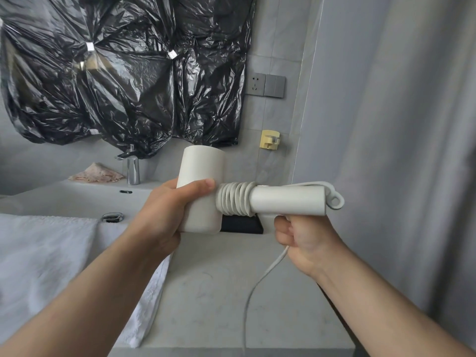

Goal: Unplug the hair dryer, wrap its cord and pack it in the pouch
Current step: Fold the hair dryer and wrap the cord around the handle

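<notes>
A white hair dryer (201,171) is held above the counter, its handle (288,200) pointing right. My left hand (164,217) grips the dryer's barrel from the left. The white cord (234,200) is wound in several turns round the handle near the barrel, and a loop of it curls at the handle's end. My right hand (301,238) is closed in a fist below the handle and holds the cord. From that fist the loose cord hangs down toward the counter's front edge. A flat black thing (242,224), perhaps the pouch, lies on the counter behind the dryer.
A wall socket (255,83) with nothing plugged in sits beside grey switches. Black plastic sheeting (123,73) covers the wall above the sink (77,199). A white towel (46,256) lies at the left, a chrome tap (132,168) behind, a curtain (399,124) at the right.
</notes>
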